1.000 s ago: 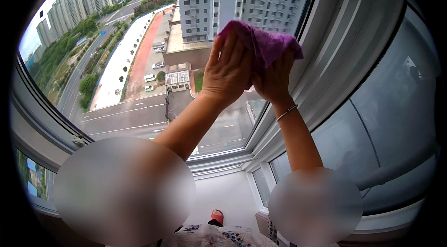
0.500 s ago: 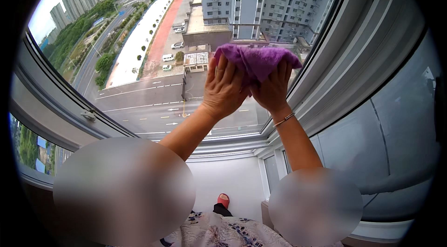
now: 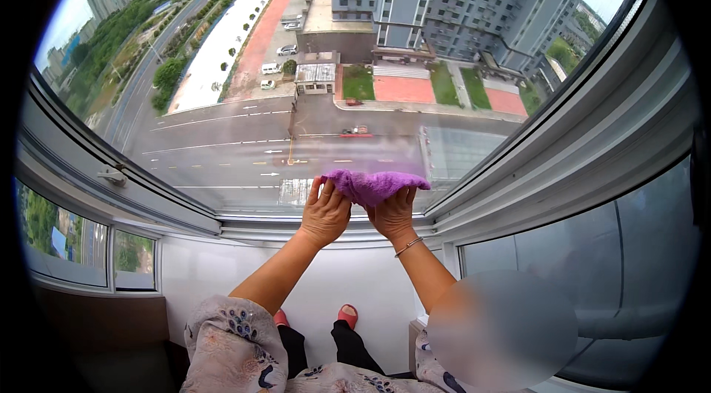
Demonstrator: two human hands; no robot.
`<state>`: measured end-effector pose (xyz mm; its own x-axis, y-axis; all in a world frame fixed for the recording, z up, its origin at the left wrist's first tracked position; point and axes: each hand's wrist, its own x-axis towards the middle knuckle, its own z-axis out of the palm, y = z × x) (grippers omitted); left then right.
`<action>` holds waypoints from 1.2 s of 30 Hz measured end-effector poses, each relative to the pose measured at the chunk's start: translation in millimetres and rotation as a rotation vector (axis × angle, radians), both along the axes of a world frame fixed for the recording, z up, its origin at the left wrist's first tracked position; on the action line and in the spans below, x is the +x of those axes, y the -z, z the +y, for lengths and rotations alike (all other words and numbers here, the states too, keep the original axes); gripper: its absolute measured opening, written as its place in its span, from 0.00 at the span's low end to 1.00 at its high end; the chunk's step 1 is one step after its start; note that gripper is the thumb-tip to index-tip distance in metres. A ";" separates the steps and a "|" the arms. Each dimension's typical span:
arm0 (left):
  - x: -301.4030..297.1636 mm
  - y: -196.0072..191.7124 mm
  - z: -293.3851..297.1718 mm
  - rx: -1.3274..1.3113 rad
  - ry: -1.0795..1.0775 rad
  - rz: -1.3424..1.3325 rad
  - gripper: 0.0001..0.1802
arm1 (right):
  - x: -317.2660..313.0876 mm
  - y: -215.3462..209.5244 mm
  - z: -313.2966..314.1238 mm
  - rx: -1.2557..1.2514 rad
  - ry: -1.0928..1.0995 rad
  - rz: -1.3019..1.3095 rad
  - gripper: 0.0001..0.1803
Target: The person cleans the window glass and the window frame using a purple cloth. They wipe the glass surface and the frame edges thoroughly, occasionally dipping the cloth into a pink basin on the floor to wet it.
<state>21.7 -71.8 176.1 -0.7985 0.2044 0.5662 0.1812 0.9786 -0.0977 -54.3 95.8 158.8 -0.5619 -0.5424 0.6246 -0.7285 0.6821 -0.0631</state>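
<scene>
A purple cleaning cloth (image 3: 378,184) is bunched against the lower part of the large window pane (image 3: 244,163). My left hand (image 3: 326,215) holds its left end, with the fingers pointing up and partly over the cloth. The cloth's right side is under the fingers of my right hand (image 3: 392,214), which has a thin bracelet (image 3: 408,247) on the wrist. Both palms face the glass, and the cloth hides some of the fingertips. A hazy smear (image 3: 363,150) shows on the pane just above the cloth.
A pale window frame (image 3: 555,149) runs up the right side. On the left frame sits a small latch (image 3: 111,175). Below the pane are the bottom rail (image 3: 252,230) and a white surface (image 3: 222,267). My feet wear red slippers (image 3: 348,313). Roads and tall buildings lie outside.
Both hands and the purple cloth have moved down the pane and somewhat left, from upper right to near the bottom rail. The view has shifted too, showing more of the right frame.
</scene>
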 end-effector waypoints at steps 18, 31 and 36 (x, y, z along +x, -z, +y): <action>-101.4 -228.6 115.5 0.267 0.162 0.502 0.18 | -98.5 -220.2 88.3 -0.242 0.051 0.345 0.36; -35.9 79.0 111.8 0.126 0.153 -0.209 0.23 | -28.1 156.1 67.0 -0.394 0.314 -0.275 0.26; -18.7 57.9 104.0 0.331 0.238 -0.259 0.27 | -15.8 162.7 59.6 -1.513 -0.542 -0.997 0.24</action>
